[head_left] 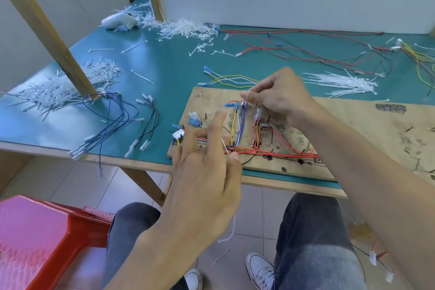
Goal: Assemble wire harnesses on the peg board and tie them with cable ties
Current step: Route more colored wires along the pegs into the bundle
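Observation:
A wooden peg board (353,129) lies on the green table with red, blue, yellow and white wires (237,129) routed across its left part. My right hand (277,94) hovers over the board's top left and pinches the terminal ends of a wire bundle between thumb and fingers. My left hand (209,165) is at the board's near left edge; thumb and middle finger pinch a thin white cable tie (226,148) at the red wire bundle, and the index finger points out toward the blue terminals (194,120).
Heaps of white cable ties lie at the far edge (186,28), on the left (70,85) and to the right (341,82). Loose blue and black wires (122,120) sit left of the board, red and black wires (306,49) behind it. A red stool (40,238) stands below left.

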The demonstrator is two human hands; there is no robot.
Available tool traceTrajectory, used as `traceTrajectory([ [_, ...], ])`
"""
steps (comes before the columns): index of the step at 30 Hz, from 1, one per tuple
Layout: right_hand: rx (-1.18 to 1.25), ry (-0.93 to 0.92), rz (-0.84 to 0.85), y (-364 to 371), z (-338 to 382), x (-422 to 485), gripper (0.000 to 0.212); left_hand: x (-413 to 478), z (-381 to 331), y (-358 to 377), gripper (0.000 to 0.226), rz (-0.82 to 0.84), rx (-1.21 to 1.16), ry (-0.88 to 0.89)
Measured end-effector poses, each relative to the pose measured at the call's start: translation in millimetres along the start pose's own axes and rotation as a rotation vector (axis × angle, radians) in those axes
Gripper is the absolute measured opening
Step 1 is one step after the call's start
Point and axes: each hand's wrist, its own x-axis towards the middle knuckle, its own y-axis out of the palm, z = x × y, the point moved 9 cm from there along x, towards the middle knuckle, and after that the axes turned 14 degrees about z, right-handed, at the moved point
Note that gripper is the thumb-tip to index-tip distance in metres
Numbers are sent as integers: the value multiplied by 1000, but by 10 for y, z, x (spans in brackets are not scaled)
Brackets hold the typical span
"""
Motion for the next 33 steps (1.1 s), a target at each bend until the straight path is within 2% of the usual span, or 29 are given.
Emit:
traceTrajectory([
  [2,27,8,-13,-9,-16,4,24,5,-19,-24,63,-33,-17,-6],
  [10,-196,8,-51,2,5,62,24,269,-79,-426,60,-233,91,0],
  [13,-252,-31,-50,18,36,42,20,576,-49,-517,60,-176,277,-57],
  [19,-313,-56,-33,15,61,77,18,1085,211,-644,45,-36,401,-186],
  [23,-365,-92,2,38,81,105,15,1243,358,-685,61,120,436,-235],
  [27,-434,-114,6,89,118,117,13,1298,432,-780,21,159,434,-228],
  [28,-433,-116,2,91,116,121,13,1284,433,-786,21,187,452,-228],
  [31,-405,-121,1,88,114,122,13,1221,452,-802,49,283,520,-241],
  [33,-400,-126,-2,87,121,117,12,1203,453,-877,35,245,551,-239],
])
